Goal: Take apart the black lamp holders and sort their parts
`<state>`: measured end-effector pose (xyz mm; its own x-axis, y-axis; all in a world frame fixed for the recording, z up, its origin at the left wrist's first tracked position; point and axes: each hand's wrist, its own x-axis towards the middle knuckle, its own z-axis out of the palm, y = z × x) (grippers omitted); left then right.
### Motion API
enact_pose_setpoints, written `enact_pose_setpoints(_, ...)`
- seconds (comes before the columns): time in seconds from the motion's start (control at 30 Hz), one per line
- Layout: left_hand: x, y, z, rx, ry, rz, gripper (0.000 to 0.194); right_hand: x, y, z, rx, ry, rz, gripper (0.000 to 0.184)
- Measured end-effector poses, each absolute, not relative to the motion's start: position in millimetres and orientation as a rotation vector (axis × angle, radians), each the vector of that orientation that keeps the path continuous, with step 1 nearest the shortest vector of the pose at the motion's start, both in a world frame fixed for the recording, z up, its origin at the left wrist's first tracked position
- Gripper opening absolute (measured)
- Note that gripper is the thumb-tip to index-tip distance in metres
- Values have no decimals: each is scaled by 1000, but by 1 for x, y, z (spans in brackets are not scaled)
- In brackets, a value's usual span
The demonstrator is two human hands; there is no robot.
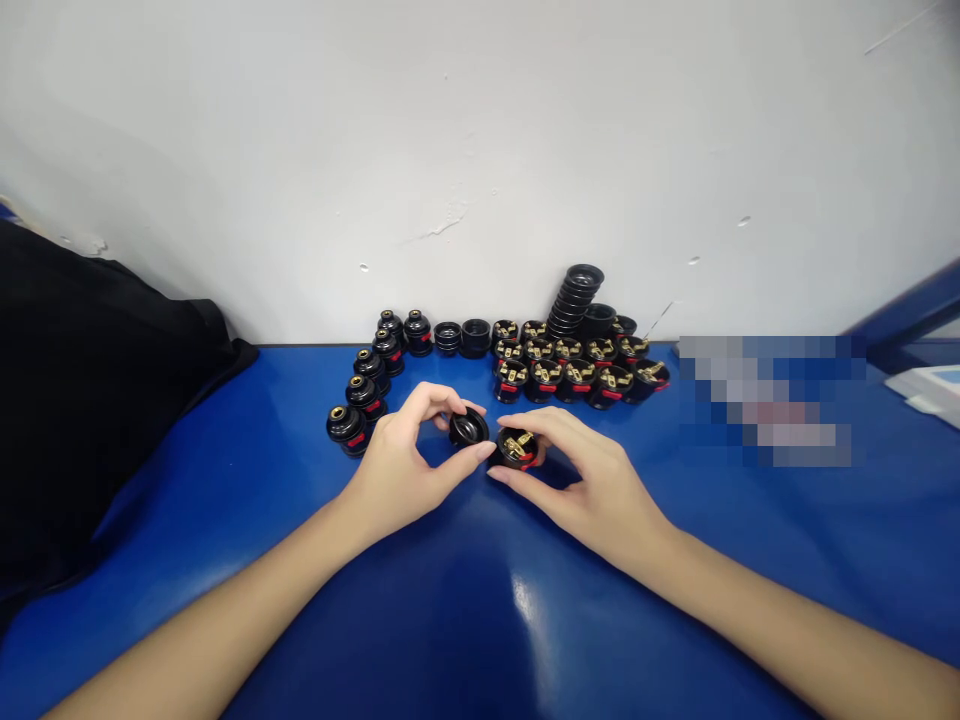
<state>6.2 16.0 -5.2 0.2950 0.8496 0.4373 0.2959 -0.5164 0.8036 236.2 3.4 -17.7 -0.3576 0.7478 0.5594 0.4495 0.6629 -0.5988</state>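
Note:
Between the thumb and fingers of my left hand (409, 455) is a black threaded ring (469, 427), tilted so its hollow inside shows. My right hand (581, 470) grips a round black lamp socket body (516, 449) with brass contacts on top and a red switch lever on its side. The two parts are close together, just above or on the blue table; I cannot tell whether they touch. Beyond my right hand stand rows of similar open socket bodies (580, 380). Past my left hand, domed black sockets (346, 428) with brass tops stand in a line.
A leaning stack of black rings (575, 300) rises near the white wall (480, 150), with more rings (475, 338) to its left. Black cloth (97, 400) covers the left side of the blue table (465, 620). A pixelated patch (780, 400) lies at right.

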Motion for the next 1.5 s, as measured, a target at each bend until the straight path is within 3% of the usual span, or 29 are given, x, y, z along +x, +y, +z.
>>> enact_pose_setpoints(0.57,0,19,8,2351,1243,1239,0,235,0,-16,-947,-2061,366,40)
enact_pose_setpoints(0.83,-10,27,45,2673,1360,1153,7,234,-2,-17,-955,-2061,372,36)
enact_pose_setpoints(1.03,-8,75,79,2803,1391,977,14,232,-5,-15,-935,-2082,401,33)
enact_pose_setpoints(1.3,6,125,62,2795,1540,580,23,232,-3,-15,-919,-2108,365,34)
enact_pose_setpoints(1.5,10,134,51,2807,1533,576,20,232,-2,-16,-920,-2115,372,34)
